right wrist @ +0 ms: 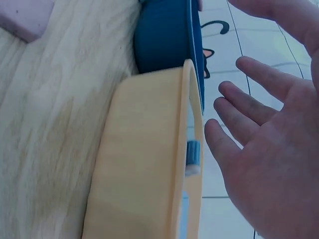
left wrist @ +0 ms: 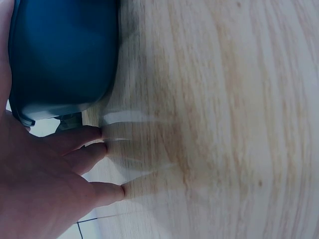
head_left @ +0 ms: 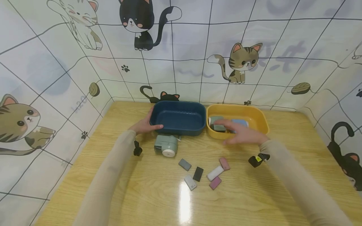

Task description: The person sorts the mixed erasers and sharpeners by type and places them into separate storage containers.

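Tub floor [head_left: 181, 119], blue: head view only

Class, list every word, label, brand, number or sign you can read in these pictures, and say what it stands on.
Clearly readable: none.
Too faint to read: letter-like marks on the left side of the white, cat-printed wall covering.
Too blurred to read: grey-violet, character-like shapes on that wall covering, right of the brown tabby cat.
Too small to read: marks on the pale grey rectangular block.
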Demonstrator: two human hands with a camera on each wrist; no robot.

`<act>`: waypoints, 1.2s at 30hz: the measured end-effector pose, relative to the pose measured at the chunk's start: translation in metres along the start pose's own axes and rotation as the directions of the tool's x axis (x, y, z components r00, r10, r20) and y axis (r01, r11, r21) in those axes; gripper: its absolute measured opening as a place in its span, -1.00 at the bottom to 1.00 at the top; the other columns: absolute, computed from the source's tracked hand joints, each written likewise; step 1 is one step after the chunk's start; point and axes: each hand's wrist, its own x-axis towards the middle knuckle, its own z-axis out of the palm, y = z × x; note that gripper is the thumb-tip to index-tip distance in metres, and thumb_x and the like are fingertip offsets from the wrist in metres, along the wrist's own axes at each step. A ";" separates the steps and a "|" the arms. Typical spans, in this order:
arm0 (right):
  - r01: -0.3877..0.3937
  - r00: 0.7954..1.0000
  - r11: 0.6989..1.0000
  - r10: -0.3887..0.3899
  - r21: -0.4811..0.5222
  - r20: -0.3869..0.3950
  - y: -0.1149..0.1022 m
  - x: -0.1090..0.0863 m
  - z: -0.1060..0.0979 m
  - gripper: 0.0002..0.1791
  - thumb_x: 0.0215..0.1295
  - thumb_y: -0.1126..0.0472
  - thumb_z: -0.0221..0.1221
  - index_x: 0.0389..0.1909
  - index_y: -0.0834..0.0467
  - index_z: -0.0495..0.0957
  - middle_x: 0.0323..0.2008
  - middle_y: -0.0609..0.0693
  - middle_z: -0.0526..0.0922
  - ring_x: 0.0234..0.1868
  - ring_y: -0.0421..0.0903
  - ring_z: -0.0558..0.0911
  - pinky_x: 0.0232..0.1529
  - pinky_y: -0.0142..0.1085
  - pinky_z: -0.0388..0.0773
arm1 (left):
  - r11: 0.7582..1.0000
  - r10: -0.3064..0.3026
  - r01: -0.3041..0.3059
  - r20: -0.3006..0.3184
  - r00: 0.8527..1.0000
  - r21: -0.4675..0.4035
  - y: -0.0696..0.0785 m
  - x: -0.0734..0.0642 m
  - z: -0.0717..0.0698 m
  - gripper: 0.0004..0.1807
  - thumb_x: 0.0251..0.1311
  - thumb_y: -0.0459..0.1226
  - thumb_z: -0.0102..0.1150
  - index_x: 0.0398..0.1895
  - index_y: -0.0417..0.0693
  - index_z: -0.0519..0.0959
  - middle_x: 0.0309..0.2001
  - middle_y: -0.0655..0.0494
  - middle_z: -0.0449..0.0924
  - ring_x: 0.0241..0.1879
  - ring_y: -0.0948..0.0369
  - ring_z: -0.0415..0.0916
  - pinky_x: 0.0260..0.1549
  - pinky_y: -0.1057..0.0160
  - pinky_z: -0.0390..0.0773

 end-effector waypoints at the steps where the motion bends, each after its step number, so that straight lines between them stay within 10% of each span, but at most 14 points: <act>1: -0.001 1.000 1.000 0.001 -0.006 0.001 -0.001 0.001 0.002 -0.15 0.17 0.22 0.33 0.44 0.17 0.15 0.44 0.14 0.11 0.37 0.28 0.16 0.27 0.21 0.12 | 1.000 0.003 -0.003 -0.001 1.000 0.000 0.000 0.000 0.000 0.25 0.12 0.06 0.32 0.53 0.19 -0.50 0.53 -0.13 -0.37 0.43 -0.20 -0.12 0.29 -0.20 0.02; 36: 0.085 0.994 0.996 -0.084 -0.004 0.067 -0.011 0.032 0.048 -0.17 0.18 0.19 0.33 0.45 0.06 0.17 0.41 0.01 0.18 0.42 0.04 0.12 0.30 0.08 0.14 | 1.000 0.000 0.001 0.009 1.000 -0.016 -0.002 0.001 0.000 0.25 0.12 0.08 0.31 0.52 0.22 -0.50 0.53 -0.10 -0.36 0.44 -0.17 -0.13 0.30 -0.19 0.00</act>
